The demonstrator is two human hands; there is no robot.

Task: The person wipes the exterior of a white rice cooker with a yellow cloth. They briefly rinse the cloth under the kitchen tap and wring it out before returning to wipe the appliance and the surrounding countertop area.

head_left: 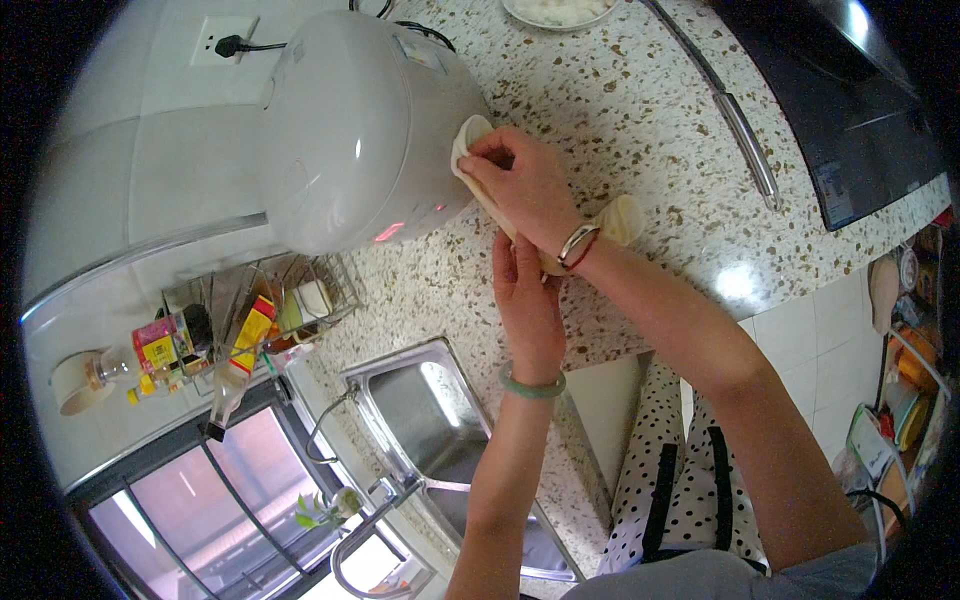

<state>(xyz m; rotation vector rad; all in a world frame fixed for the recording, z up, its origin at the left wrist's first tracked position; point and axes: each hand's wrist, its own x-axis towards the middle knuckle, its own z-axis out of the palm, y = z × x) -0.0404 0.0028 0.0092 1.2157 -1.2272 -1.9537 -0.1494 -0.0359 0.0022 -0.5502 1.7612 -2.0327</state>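
Note:
A long, cream-coloured piece [487, 197] with a pale, curled rim at its far end lies along the right side of the rice cooker; its exact kind I cannot make out. My right hand [532, 182] pinches it near that rim, thumb and fingers closed. Lower down, my left hand [530, 300] grips its near end with the fingers together, and the right wrist partly hides that end. Just right of the right wrist, another cream, rounded form [622, 218] rests on the counter; whether it joins the held piece is hidden.
The white rice cooker [355, 130] stands on the speckled counter [600, 90]. A dish of white food [560, 12] is at the far edge. At right lie a metal-handled tool [748, 145] and a black cooktop [860, 130]. A steel sink [430, 410] and a bottle rack [255, 300] are at left.

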